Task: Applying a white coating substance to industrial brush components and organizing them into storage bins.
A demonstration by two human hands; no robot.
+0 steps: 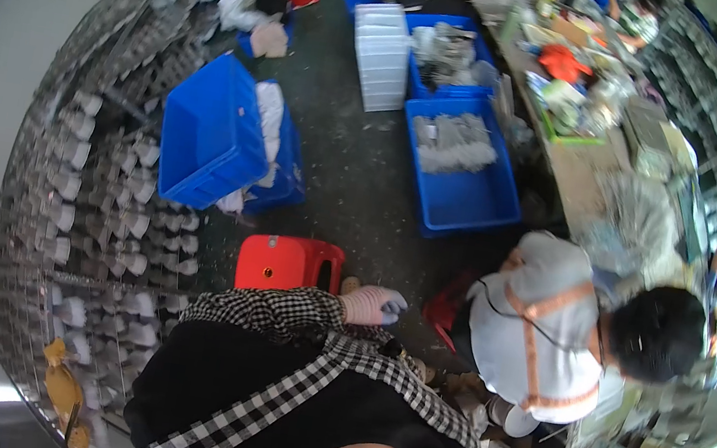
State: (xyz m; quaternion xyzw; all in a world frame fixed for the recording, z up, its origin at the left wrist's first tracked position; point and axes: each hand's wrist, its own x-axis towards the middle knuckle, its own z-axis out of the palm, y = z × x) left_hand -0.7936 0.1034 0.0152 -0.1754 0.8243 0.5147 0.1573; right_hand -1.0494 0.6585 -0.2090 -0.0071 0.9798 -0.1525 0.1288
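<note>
My left hand (372, 306) is held out in front of my body, in a pale glove with pink stripes and greyish fingertips. Its fingers look curled together; what they hold, if anything, is hidden. The left arm wears a black-and-white checked sleeve (270, 309). Nearest to this hand is a red plastic stool (282, 263), just beyond the forearm. My right hand does not show. Checked trim on dark clothing fills the lower part of the picture.
Blue crates (216, 131) stand at the left beside racks of white pieces (70, 178). Ahead are another blue crate (474, 207) with wrapped items and a white stacked unit (381, 54). A person (540, 323) sits close on the right at a cluttered workbench (578, 170).
</note>
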